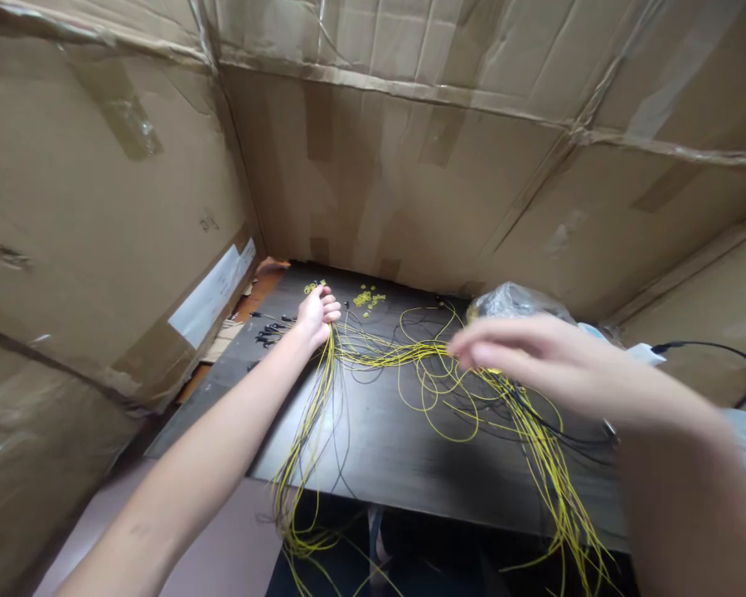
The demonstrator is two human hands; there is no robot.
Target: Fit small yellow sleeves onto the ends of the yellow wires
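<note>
My left hand (pixel 319 317) is closed round a bundle of thin yellow and black wires (pixel 329 365), above the far left part of the dark table. From the fist the wires hang over the near edge. My right hand (pixel 515 348), blurred by motion, is above the wires on the right side. Its fingers are stretched out, and nothing shows in them. Beneath it, a second bunch of yellow wires (pixel 544 464) runs down off the table's front edge. Black connector ends (pixel 273 332) lie to the left of my left hand.
Small yellow pieces (pixel 366 298) are scattered at the back of the dark tabletop (pixel 373 456). A clear plastic bag (pixel 515 303) sits at the back right, near a black cable (pixel 714 344). Tall cardboard walls (pixel 379 174) enclose the table's back and sides.
</note>
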